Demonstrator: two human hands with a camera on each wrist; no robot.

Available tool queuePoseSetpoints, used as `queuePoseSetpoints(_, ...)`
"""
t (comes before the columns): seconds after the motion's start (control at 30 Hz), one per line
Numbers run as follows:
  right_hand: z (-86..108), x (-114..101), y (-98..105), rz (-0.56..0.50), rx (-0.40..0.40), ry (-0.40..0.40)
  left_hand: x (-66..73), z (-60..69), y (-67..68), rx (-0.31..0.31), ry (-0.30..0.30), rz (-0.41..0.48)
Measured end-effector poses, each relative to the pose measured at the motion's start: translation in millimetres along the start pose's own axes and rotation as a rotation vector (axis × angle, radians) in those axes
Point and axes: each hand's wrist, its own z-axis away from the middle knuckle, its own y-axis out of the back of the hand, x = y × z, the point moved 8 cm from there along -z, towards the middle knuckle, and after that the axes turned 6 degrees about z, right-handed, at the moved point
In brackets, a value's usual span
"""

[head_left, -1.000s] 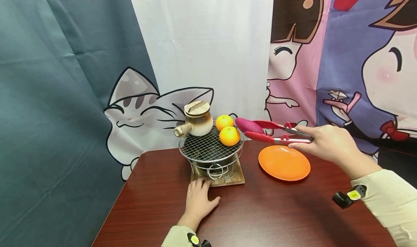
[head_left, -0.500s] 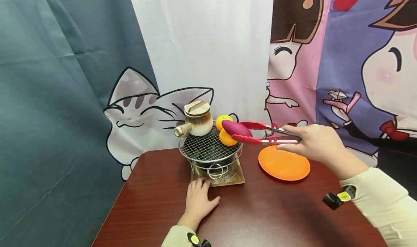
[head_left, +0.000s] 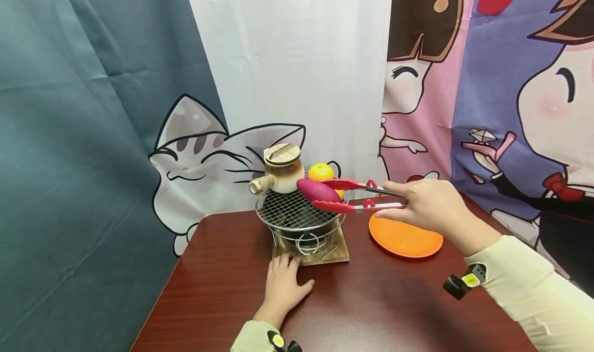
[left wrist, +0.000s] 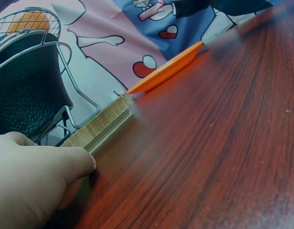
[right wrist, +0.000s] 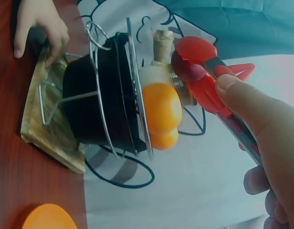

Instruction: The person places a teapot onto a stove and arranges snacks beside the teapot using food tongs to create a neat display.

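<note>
My right hand (head_left: 429,205) grips red-tipped kitchen tongs (head_left: 327,206). Between their tips is a smooth purple oval thing (head_left: 314,190), perhaps a sweet potato, held above the round wire grill rack (head_left: 290,217). One mandarin (head_left: 321,171) shows behind the tongs; another is largely hidden by them in the head view, but both oranges (right wrist: 162,107) appear on the rack in the right wrist view. My left hand (head_left: 284,289) rests at the front edge of the wooden base (head_left: 342,252) under the stove, its thumb (left wrist: 78,161) beside that edge in the left wrist view.
A side-handled clay teapot (head_left: 286,179) with a wooden lid stands on the rack's back left. To the right of the stove lies an orange plate (head_left: 403,241) on the dark red table (head_left: 371,305). A printed curtain (head_left: 334,73) hangs close behind.
My right hand has moved left, carrying the tongs and the purple oval thing from right of the rack to above its right part. My left hand stays in place.
</note>
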Motion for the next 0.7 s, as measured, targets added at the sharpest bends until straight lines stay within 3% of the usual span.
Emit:
queuePoseSetpoints(0.33,-11.8,-22,-10,-0.007,-0.075,0.041,2.3,0.6,4.0,0.03,-0.022,0.015)
queuePoseSetpoints(0.5,-16.8,-33,-11,0.0,-0.046,0.086,3.8,0.7,5.8,0.053,-0.037,0.012)
queuePoseSetpoints(0.7,-21.8,-43,-17,0.028,-0.091,0.105,2.5,0.2,4.7,0.034,-0.025,0.013)
